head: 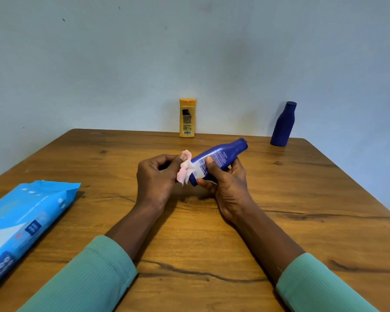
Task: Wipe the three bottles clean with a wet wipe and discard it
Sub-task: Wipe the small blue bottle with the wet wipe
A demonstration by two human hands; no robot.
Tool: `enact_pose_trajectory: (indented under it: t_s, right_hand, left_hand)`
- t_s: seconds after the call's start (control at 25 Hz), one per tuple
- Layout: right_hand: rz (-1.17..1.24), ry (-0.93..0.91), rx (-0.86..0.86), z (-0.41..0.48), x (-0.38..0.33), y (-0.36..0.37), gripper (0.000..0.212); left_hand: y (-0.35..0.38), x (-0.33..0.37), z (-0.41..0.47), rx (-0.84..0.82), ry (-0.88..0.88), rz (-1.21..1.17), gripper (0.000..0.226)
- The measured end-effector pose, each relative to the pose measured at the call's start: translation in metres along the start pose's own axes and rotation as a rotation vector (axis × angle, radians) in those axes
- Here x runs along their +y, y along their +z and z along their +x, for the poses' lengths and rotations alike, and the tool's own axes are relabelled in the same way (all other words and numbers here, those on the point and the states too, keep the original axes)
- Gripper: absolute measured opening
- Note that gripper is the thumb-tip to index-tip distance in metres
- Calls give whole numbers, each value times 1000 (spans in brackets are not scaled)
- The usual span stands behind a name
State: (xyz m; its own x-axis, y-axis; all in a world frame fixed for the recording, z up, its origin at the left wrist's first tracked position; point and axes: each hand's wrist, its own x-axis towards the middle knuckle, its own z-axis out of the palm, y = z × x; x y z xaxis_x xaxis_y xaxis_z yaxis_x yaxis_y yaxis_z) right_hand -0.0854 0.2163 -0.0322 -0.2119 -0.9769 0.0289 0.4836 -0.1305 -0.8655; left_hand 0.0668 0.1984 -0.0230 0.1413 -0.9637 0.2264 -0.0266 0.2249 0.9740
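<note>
My right hand point(225, 183) grips a blue bottle point(221, 157) with white label text, tilted above the table's middle with its cap pointing up and to the right. My left hand point(155, 176) pinches a crumpled pale wet wipe point(185, 168) against the bottle's lower end. A yellow bottle point(187, 118) stands upright at the table's far edge by the wall. A second blue bottle point(283, 124) stands upright at the far right corner.
A blue pack of wet wipes point(20, 224) lies flat at the left edge of the wooden table point(302, 210). A pale blue wall rises directly behind the table. Green sleeves cover both forearms.
</note>
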Motion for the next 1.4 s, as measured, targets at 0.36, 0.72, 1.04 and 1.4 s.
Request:
enact_pose_trajectory:
  t_s: [0.36, 0.72, 1.04, 1.4]
  right_hand:
    - [-222, -37, -169, -2, 1, 6, 42]
    - [-540, -250, -286, -11, 4, 5, 64]
    - [-783, -437, -176, -14, 0, 3, 60]
    - [-845, -391, -240, -13, -2, 5, 60]
  left_hand:
    - [15, 1, -7, 20, 226, 88, 29]
    - [-3, 10, 0, -77, 29, 13, 15]
    - [-5, 22, 3, -6, 407, -33, 25]
    - [-11, 25, 5, -25, 822, 366, 26]
